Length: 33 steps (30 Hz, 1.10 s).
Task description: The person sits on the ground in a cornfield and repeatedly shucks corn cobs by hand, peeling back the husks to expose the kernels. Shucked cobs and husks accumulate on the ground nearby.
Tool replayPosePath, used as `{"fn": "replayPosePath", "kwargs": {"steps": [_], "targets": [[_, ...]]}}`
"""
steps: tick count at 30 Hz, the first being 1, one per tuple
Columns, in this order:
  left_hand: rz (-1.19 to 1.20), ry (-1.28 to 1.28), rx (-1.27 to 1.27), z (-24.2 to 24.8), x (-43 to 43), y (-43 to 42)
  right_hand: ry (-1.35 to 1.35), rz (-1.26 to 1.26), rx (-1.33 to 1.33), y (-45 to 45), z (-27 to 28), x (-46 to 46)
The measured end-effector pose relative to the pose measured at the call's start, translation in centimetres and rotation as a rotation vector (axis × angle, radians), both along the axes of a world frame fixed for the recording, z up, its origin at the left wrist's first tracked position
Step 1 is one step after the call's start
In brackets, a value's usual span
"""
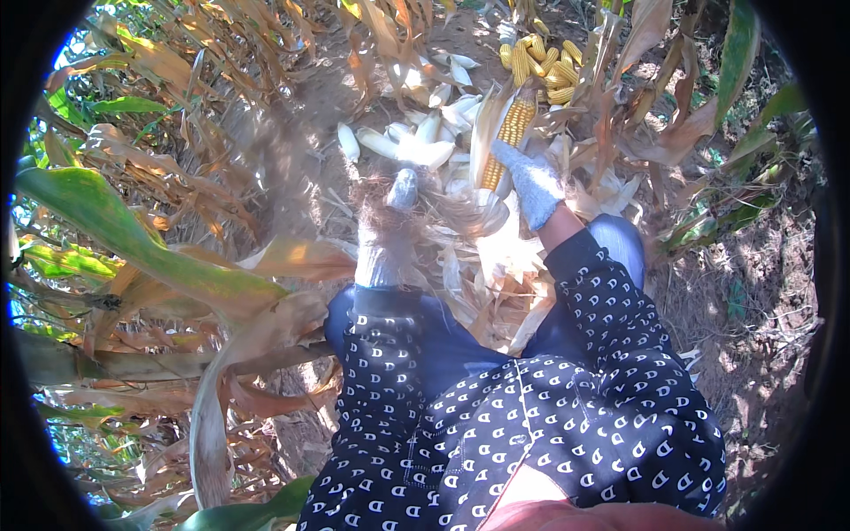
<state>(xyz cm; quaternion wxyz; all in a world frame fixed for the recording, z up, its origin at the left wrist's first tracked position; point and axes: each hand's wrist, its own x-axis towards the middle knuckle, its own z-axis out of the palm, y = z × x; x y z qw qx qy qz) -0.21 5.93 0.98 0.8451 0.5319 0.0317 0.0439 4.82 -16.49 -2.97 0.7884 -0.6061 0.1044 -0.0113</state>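
A yellow ear of corn stands out of its partly opened pale husk. My right hand, in a grey knit glove, grips it from the right side, fingers along the kernels. To the left is my left hand, gloved too, thumb up, in a tangle of brown corn silk. Strands and husk fibres stretch from it towards the base of the ear. The left fingertips are hidden under the hand and silk. Loose dry husks lie between my knees below both hands.
A heap of husked yellow cobs lies on the soil beyond the ear. Several ears in pale husks are piled ahead, left of it. Dry corn stalks and leaves crowd the left; a long green leaf reaches towards my left arm. More leaves hang at right.
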Motion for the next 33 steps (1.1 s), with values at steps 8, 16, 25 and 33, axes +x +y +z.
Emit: {"fn": "replayPosePath", "kwargs": {"steps": [8, 16, 25, 33], "targets": [[0.131, -0.134, -0.111, -0.6, 1.5, 1.4, -0.005, 0.41, -0.972, 2.0, 3.1, -3.0], [0.027, -0.054, 0.068, -4.0, 2.5, 1.2, -0.124, 0.815, -1.045, 2.6, 6.9, -4.9], [0.212, -0.123, 0.059, -8.1, 3.8, 2.8, -0.347, 0.825, -0.92, 1.3, 5.3, -4.5], [0.215, -0.156, 0.22, -7.8, 2.2, 2.4, -0.308, 0.959, -0.796, 1.2, 6.3, -4.5]]}}
